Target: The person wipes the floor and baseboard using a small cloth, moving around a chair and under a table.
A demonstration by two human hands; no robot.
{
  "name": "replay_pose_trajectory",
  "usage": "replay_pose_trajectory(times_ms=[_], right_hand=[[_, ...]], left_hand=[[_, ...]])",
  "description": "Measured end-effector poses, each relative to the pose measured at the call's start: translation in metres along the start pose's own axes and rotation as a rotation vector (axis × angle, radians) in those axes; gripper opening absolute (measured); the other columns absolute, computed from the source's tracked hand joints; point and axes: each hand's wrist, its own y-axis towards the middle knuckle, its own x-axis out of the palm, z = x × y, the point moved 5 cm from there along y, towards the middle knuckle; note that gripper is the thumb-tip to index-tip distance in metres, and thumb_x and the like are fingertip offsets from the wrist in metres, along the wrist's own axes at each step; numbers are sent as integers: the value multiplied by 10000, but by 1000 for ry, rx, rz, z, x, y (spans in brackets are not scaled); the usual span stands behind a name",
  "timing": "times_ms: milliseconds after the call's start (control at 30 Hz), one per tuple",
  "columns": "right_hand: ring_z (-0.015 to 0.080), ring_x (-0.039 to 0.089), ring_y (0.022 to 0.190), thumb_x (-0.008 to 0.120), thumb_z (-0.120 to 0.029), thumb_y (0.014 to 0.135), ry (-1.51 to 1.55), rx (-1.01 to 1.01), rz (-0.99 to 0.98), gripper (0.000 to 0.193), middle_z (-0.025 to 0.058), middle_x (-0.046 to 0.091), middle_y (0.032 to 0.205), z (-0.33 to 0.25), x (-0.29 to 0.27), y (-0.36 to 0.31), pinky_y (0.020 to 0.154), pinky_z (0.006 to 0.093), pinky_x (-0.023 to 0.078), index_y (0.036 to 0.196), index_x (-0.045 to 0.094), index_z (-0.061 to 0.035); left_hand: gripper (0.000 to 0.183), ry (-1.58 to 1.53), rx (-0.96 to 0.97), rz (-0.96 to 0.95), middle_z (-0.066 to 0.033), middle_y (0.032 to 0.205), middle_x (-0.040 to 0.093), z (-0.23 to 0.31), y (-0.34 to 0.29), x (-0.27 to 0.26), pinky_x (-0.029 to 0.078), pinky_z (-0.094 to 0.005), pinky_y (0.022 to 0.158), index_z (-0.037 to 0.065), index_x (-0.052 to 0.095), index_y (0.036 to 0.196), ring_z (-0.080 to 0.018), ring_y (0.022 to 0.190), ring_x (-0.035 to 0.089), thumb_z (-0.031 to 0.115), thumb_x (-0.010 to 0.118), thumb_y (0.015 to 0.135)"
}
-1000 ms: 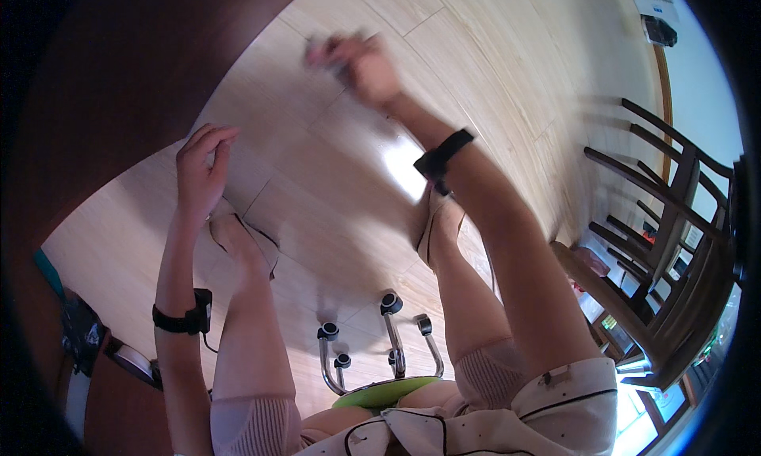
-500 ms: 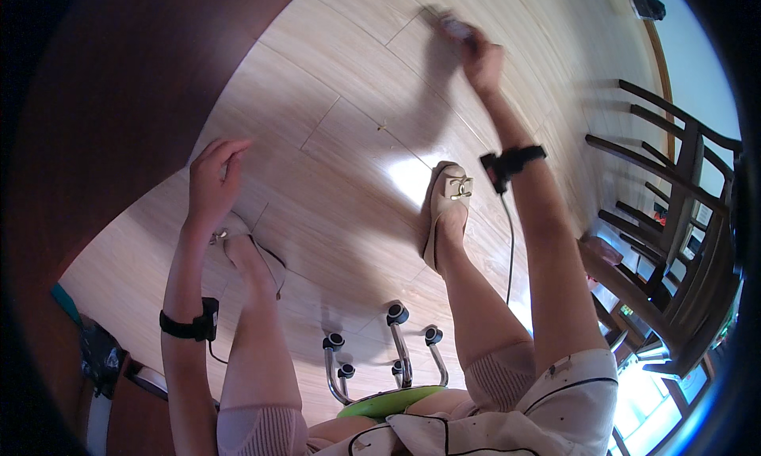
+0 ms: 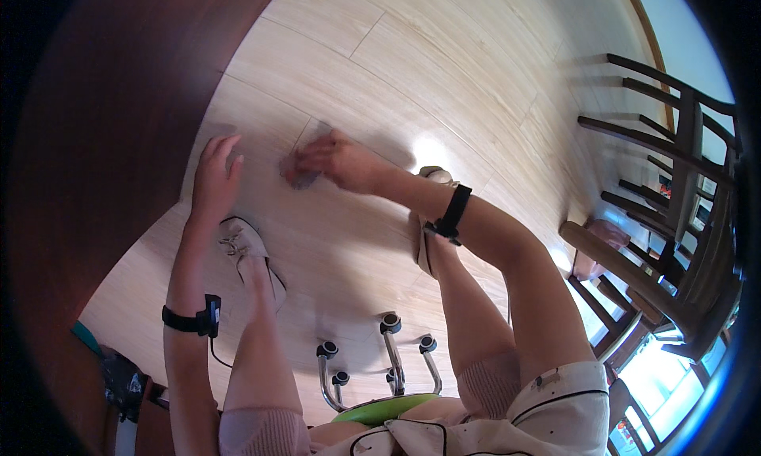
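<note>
Over the pale wood-look floor (image 3: 444, 68), my right hand (image 3: 337, 161) is low, reaching in from the right. Its fingers are closed around a small greyish-white crumpled-looking thing (image 3: 303, 175), smeared by motion and too blurred to name. Close to the edge of a dark brown furniture surface (image 3: 119, 123), my left hand (image 3: 216, 183) hovers with fingers stretched out and thumb apart, holding nothing. Black straps with small boxes circle both wrists; a cable (image 3: 219, 356) hangs from the left one.
My feet in light shoes (image 3: 246, 240) stand on either side below my hands. Under me is a green stool seat (image 3: 388, 409) on chrome legs with casters (image 3: 390, 323). Dark wooden chairs (image 3: 686, 171) stand at the right. A black plastic bag (image 3: 125, 385) lies at lower left.
My right hand has swept from the far upper right to the middle left, near my left hand. A small yellowish bit on the floor no longer shows. My left hand has barely moved.
</note>
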Motion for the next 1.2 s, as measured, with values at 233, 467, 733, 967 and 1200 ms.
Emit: replay_pose_trajectory(times_ms=[233, 467, 733, 967, 1200], right_hand=[[296, 656, 887, 562, 26, 733, 48, 505, 567, 474, 172, 672, 1063, 89, -124, -23, 789, 393, 495, 1173, 659, -120], [361, 659, 939, 551, -117, 790, -161, 1047, 1065, 371, 168, 704, 979, 205, -187, -2, 921, 452, 448, 1140, 667, -78], [225, 600, 1060, 503, -91, 846, -548, 711, 566, 311, 74, 640, 1152, 158, -118, 163, 984, 425, 389, 1126, 639, -87], [306, 584, 1025, 550, -119, 817, -496, 248, 121, 292, 107, 663, 1071, 64, -30, 114, 924, 454, 463, 1087, 663, -118], [216, 532, 1187, 587, -7, 772, 262, 51, -96, 486, 41, 614, 1274, -6, -23, 22, 1040, 416, 325, 1214, 631, -206]], left_hand=[[341, -107, 38, -82, -157, 1229, 559, 21, 16, 10, 420, -370, 997, 16, 567, 1243, -309, 1164, 540, 46, 573, 903], [304, -144, 14, -34, -175, 1178, 580, 29, 8, -2, 444, -385, 970, 2, 583, 1193, -344, 1121, 561, 25, 559, 891], [284, -170, 48, -3, -174, 1152, 594, 29, 10, -17, 456, -379, 943, -6, 598, 1170, -335, 1085, 579, 18, 548, 891], [252, -216, 51, 2, -154, 1137, 623, 24, 12, -18, 454, -357, 952, -1, 626, 1139, -295, 1078, 598, 38, 547, 904], [240, -208, 22, 11, -150, 1124, 630, 11, 1, -23, 464, -347, 940, -5, 637, 1123, -279, 1076, 604, 44, 527, 916]])
